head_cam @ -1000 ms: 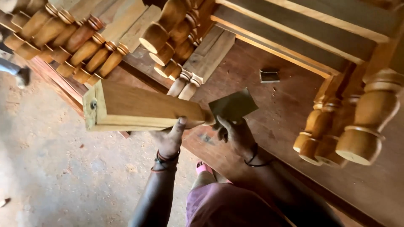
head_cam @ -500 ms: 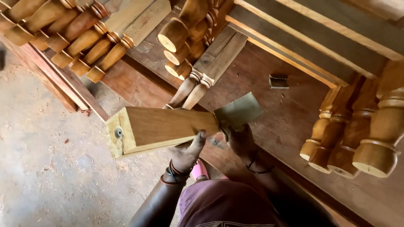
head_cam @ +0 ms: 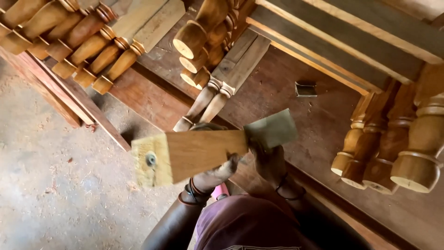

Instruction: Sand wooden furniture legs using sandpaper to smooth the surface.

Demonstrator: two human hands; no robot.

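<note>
your square wooden leg blank [head_cam: 194,155] sits mid-frame, its pale end w/ a metal screw [head_cam: 151,159] pointing toward the left of the frame. that end hangs past the dark plank edge [head_cam: 115,127], out over the dusty concrete floor [head_cam: 51,185] at lower left, the widest open room in view. the rest is tight: a stack of turned legs [head_cam: 88,41] fills the upper left, more turned legs [head_cam: 203,41] lie end-on at top centre, two lie just above the blank, and another bunch of turned legs [head_cam: 397,148] stands at right. long planks [head_cam: 351,41] run across the upper right. the bare stretch of brown tabletop [head_cam: 300,115] sits right of centre, w/ a small dark scrap [head_cam: 305,89] on it, well apart from your hands.

your left hand [head_cam: 215,173] is under the blank, fingers curled up round its lower edge, gripping it. your right hand [head_cam: 270,162] is closed on a grey-green sandpaper sheet [head_cam: 272,129], which is pressed against the blank's right end; the sheet's far corner sticks up free. bracelets on both wrists, purple shirt at the bottom of the frame.
</note>
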